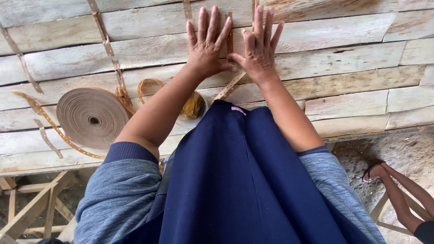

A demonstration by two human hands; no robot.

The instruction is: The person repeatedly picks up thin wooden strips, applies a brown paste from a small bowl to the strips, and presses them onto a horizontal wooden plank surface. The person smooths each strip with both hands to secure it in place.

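Note:
My left hand (206,43) lies flat, fingers spread, on the rough plank table (343,58). My right hand (259,47) lies flat beside it, thumbs nearly touching. Between and under them runs a narrow brown perforated strip (229,39), pressed down by both palms; it continues toward me as a strip end (228,86) under my right wrist. Neither hand grips anything. My dark blue apron covers the table's near edge.
A large coil of brown tape (92,117) lies on the left. Loose perforated strips (106,43) cross the planks. A bowl with yellowish material (194,106) sits by my left forearm. Another person's legs (402,194) show bottom right, above dirt ground.

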